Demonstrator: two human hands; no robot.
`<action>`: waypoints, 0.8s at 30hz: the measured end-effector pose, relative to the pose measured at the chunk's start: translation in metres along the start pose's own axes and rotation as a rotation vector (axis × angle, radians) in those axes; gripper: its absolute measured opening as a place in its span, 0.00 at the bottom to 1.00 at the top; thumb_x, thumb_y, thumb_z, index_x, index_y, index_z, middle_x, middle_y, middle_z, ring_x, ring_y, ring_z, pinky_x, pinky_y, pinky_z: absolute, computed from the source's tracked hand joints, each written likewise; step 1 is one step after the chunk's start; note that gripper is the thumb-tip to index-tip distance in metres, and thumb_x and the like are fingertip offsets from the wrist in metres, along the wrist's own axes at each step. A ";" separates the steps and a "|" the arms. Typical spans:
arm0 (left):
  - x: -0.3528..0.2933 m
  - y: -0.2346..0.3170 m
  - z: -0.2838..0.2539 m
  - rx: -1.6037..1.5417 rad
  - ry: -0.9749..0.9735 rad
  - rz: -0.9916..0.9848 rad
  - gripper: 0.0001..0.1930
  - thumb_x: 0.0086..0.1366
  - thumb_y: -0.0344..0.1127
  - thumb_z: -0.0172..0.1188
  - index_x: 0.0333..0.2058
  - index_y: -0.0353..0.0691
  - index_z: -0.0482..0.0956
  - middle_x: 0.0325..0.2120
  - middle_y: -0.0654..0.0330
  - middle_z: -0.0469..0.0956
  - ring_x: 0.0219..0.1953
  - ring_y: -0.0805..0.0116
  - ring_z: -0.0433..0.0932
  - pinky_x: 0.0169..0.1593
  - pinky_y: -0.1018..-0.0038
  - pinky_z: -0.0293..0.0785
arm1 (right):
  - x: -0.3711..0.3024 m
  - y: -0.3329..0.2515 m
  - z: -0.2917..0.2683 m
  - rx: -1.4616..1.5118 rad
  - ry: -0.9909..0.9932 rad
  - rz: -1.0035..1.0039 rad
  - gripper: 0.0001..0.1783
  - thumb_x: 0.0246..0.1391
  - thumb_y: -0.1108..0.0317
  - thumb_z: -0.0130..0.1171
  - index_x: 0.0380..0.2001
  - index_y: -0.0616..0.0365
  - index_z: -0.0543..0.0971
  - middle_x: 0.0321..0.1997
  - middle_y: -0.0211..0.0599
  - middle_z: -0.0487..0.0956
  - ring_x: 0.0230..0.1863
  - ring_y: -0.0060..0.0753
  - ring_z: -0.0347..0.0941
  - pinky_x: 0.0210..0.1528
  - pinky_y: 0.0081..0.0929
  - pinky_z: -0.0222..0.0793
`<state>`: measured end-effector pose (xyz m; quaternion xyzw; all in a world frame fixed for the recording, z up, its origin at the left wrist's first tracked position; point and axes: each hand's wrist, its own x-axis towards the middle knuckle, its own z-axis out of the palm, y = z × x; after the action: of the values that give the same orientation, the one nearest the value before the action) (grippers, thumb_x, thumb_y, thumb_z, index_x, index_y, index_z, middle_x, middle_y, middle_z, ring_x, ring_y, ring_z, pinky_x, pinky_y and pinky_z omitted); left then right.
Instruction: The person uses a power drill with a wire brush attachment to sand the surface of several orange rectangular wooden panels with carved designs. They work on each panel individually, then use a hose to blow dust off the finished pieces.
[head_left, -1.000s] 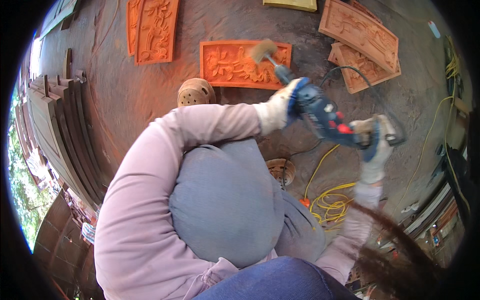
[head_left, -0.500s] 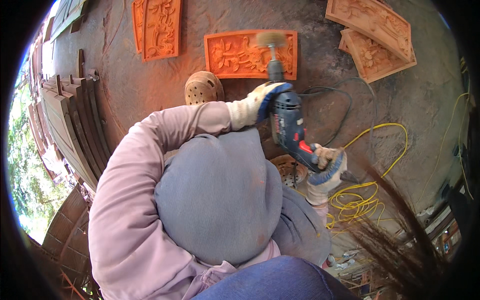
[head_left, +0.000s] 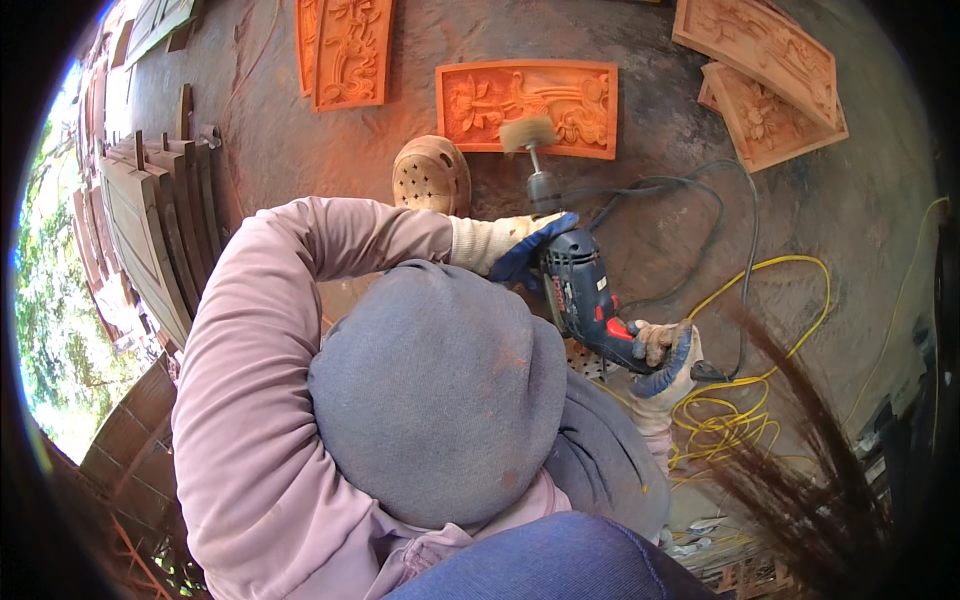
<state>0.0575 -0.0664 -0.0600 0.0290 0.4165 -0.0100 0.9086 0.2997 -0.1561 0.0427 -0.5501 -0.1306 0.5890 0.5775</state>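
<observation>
One drill (head_left: 580, 285) I'm holding: left grip (head_left: 525, 245) wrapped up front, right grip (head_left: 670, 355) clasped behind; brush (head_left: 527, 134) overlapping the orange panel (head_left: 530, 95) at its near edge, open floor (head_left: 655, 115) rightward.

The bare grey-brown floor (head_left: 860, 230) is uneven and blotchy, with an orange powdery stain (head_left: 412, 112) across its upper middle. Along the left side, dark wooden panels (head_left: 155, 215) stand stacked on edge. Beyond them, bright daylight comes through green foliage (head_left: 55, 330), above a brown gridded surface (head_left: 130, 430).
</observation>
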 end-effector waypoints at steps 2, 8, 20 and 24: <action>-0.001 0.003 -0.008 0.001 -0.064 0.014 0.48 0.45 0.35 0.75 0.62 0.49 0.54 0.49 0.59 0.71 0.51 0.62 0.71 0.57 0.63 0.67 | -0.003 0.008 -0.006 -0.005 -0.005 -0.017 0.18 0.66 0.65 0.40 0.20 0.55 0.61 0.14 0.31 0.61 0.18 0.27 0.59 0.34 0.37 0.65; -0.035 0.035 -0.004 -0.219 0.021 0.122 0.21 0.61 0.47 0.60 0.50 0.47 0.70 0.40 0.62 0.77 0.46 0.66 0.76 0.54 0.65 0.70 | 0.019 0.028 0.025 -0.044 -0.026 -0.066 0.18 0.66 0.65 0.43 0.19 0.57 0.63 0.14 0.29 0.61 0.17 0.24 0.60 0.35 0.36 0.69; -0.017 0.026 -0.031 0.207 0.348 0.714 0.19 0.64 0.51 0.54 0.46 0.45 0.75 0.38 0.60 0.79 0.40 0.68 0.77 0.47 0.63 0.73 | 0.042 0.024 0.057 0.009 -0.070 -0.029 0.16 0.64 0.66 0.46 0.21 0.59 0.67 0.15 0.30 0.64 0.17 0.23 0.60 0.35 0.34 0.72; -0.035 0.033 -0.014 -0.418 0.271 0.370 0.17 0.63 0.51 0.54 0.40 0.43 0.77 0.33 0.59 0.80 0.35 0.63 0.78 0.46 0.62 0.74 | 0.046 0.031 0.058 0.034 -0.097 0.047 0.16 0.65 0.66 0.46 0.22 0.59 0.68 0.16 0.30 0.65 0.18 0.23 0.62 0.34 0.32 0.71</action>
<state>0.0257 -0.0333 -0.0410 -0.0823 0.5147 0.2454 0.8174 0.2492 -0.0997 0.0167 -0.5138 -0.1353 0.6305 0.5658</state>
